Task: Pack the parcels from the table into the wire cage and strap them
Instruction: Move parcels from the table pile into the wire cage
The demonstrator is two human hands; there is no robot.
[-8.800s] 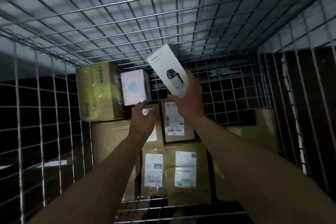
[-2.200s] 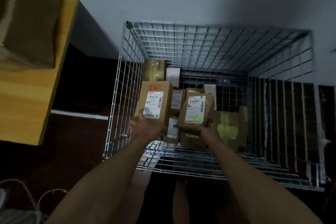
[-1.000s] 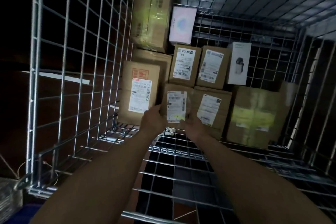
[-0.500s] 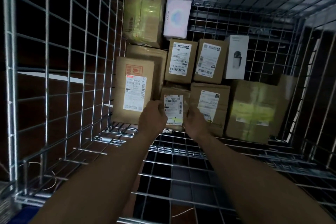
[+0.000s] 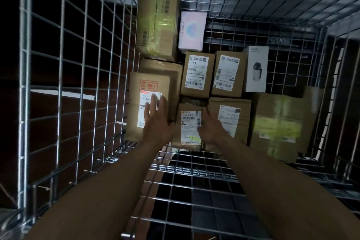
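I lean into the wire cage point(image 5: 81, 87), where several cardboard parcels lie packed on its floor. A small labelled parcel point(image 5: 190, 122) sits in the front row between my hands. My left hand point(image 5: 155, 121) has straight fingers lying on the larger parcel with a red mark point(image 5: 148, 87) to its left. My right hand point(image 5: 211, 126) is at the small parcel's right side, fingers loose, against the neighbouring labelled box point(image 5: 231, 117). Neither hand grips anything.
Behind stand two labelled boxes point(image 5: 196, 73), a white product box point(image 5: 256, 68), a pale pink box point(image 5: 191, 31) and a tall taped carton point(image 5: 157, 23). A big carton with yellow tape point(image 5: 278, 124) fills the right. Bare wire floor point(image 5: 194, 191) lies in front.
Both hands held the small labelled parcel half a second ago; it now rests in the row and they have let go, the left hand moving onto the red-marked parcel.
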